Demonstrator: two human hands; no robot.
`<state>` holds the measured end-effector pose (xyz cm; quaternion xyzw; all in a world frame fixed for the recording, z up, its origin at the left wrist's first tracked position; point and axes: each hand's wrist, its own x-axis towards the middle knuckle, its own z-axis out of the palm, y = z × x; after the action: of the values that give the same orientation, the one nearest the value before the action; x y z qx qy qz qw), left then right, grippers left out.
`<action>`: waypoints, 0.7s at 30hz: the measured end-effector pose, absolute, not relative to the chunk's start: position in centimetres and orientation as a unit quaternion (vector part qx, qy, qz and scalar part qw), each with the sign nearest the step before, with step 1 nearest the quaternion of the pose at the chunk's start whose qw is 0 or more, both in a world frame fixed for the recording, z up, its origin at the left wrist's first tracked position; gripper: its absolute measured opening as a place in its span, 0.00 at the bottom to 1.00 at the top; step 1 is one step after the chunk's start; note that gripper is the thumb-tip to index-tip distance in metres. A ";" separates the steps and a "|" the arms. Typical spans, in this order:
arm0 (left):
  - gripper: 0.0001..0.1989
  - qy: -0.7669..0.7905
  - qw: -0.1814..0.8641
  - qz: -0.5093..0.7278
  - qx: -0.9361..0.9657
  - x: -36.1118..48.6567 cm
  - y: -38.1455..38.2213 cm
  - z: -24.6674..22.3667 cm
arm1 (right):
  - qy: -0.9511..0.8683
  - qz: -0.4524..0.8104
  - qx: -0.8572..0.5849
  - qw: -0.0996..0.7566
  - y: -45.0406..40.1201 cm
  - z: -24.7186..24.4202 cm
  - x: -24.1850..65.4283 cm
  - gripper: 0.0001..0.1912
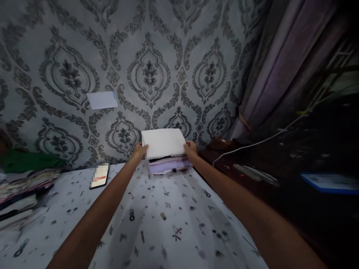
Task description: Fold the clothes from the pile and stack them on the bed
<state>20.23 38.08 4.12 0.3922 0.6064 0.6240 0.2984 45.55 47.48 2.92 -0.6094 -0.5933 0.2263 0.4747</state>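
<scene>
A white cloth (164, 144) is folded into a neat, flat rectangle, its broad face smooth and unpatterned, its near edge finished with a small scalloped trim. It is gripped at its two sides, by the left hand (139, 150) and the right hand (191, 147), and is held squarely above a stack of folded cloths (169, 166); whether its full weight is borne by the stack cannot be told. In the stack, a dark layer is seen just beneath the white cloth, followed by pale pink and a thicker lilac fold, with a whitish edge at the bottom. A small dark patch is shown low on the front. The stack is set on a printed sheet (157, 231), near the patterned wall (150, 71).
</scene>
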 end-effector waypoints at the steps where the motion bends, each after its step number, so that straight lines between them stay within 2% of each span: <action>1: 0.16 0.604 0.296 0.630 0.388 20.1 37.6 4.2 | -0.595 0.213 -0.610 0.477 47.1 3.2 45.6 0.14; 7: 0.11 0.585 0.269 0.646 0.410 20.2 36.0 4.9 | -0.650 0.098 -0.558 0.506 43.8 4.6 44.8 0.20; 13: 0.09 0.601 0.246 0.610 0.454 21.2 37.2 4.9 | -0.782 -0.031 -0.488 0.387 41.7 5.4 42.2 0.24; 15: 0.13 0.614 0.220 0.599 0.465 21.3 37.1 4.7 | -0.795 -0.023 -0.489 0.359 41.6 5.2 41.4 0.25; 19: 0.27 0.618 0.114 0.591 0.505 22.0 36.0 4.5 | -0.802 -0.017 -0.496 0.333 41.9 4.7 40.7 0.27; 21: 0.24 0.603 0.025 0.537 0.589 22.8 35.4 4.5 | -0.802 -0.012 -0.493 0.336 41.8 4.6 40.7 0.28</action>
<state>22.84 35.37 4.53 0.5890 0.6030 0.5374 0.0253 40.66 41.77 4.64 -0.4931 -0.8024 -0.0120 0.3360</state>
